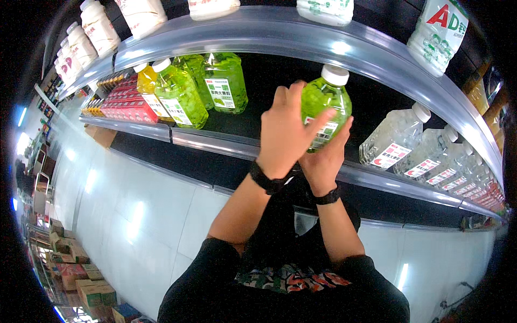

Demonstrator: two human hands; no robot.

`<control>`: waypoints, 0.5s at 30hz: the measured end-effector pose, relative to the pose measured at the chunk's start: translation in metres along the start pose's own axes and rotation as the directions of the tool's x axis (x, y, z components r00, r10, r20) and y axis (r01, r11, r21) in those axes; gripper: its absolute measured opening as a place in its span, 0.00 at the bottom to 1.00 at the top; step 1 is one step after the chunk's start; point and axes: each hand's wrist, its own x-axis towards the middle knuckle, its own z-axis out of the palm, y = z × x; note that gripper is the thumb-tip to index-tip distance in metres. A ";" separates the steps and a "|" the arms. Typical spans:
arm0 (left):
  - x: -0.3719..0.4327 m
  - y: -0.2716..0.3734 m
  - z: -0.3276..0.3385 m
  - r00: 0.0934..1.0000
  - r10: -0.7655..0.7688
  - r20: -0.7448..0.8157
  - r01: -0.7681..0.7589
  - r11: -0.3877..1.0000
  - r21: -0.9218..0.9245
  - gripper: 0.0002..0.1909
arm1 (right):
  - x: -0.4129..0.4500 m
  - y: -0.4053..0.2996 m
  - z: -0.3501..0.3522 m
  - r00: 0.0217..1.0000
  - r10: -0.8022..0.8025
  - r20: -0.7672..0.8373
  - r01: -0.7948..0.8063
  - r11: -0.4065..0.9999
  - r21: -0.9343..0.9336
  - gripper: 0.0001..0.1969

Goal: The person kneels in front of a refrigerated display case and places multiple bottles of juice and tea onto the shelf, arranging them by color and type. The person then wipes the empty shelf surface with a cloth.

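Observation:
A clear plastic bottle of green drink (326,99) with a white cap and printed label is between my two hands, slightly tilted, in front of a shelf. My left hand (284,131) is at its left side, a little blurred, with the thumb across the label. Around the lower right side of the bottle curls my right hand (328,159), its palm partly hidden. To the left on the same shelf stand more green bottles (224,82) (179,95). Clear bottles with pale contents (394,137) form a row at the right.
The upper shelf's edge (242,34) curves just above the held bottle and carries white bottles (438,36). The lower shelf's edge (218,144) runs behind my wrists. Red boxes (129,101) and a yellow bottle (147,80) are at the left. Cardboard boxes (97,292) sit on the floor (161,226).

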 end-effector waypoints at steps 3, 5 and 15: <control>0.001 -0.032 -0.018 0.974 -0.220 0.048 0.218 0.868 -0.447 0.14 | 0.004 -0.009 0.006 0.991 0.128 -0.033 -0.131 0.989 -0.071 0.64; 0.011 -0.059 -0.034 0.923 0.065 -0.380 -0.040 0.997 0.072 0.17 | 0.006 -0.012 0.008 0.982 0.178 -0.062 -0.185 0.976 -0.114 0.65; 0.063 -0.122 -0.044 0.934 0.063 -0.351 0.093 0.907 0.410 0.51 | 0.004 0.022 -0.020 0.981 0.102 -0.162 -0.130 0.976 -0.174 0.65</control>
